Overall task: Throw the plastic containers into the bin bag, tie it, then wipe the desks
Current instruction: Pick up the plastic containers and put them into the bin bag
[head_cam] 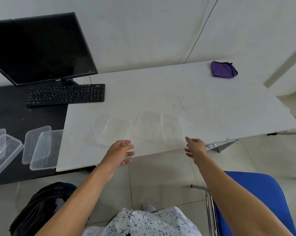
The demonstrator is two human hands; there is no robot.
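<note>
Both your hands reach over the near edge of the white worktop, and neither holds anything. The left hand has its fingers spread and loosely bent. The right hand has its fingers spread wide as well.

This looks like the first pick-up. Just beyond your left fingers lies a clear rectangular plastic container. Between the two hands, a little further out, sits a second clear plastic container, with another clear piece seeming to overlap its right side. The plastic is too faint against the white to tell tub from lid. A thin clear lid-like piece lies well beyond your right fingers. Several clear lidded tubs wait far left of your left fingers, on the black worktop.

Take each container by its rim, thumb inside, since the flat walls will probably slip and skid. Nest what fits to save trips. What looks like the black crumpled bin bag lies on the floor, below and behind your left fingers. Check that its mouth is open before you drop anything. Leave the folded purple cloth, far beyond your right fingers, for the wiping.
</note>
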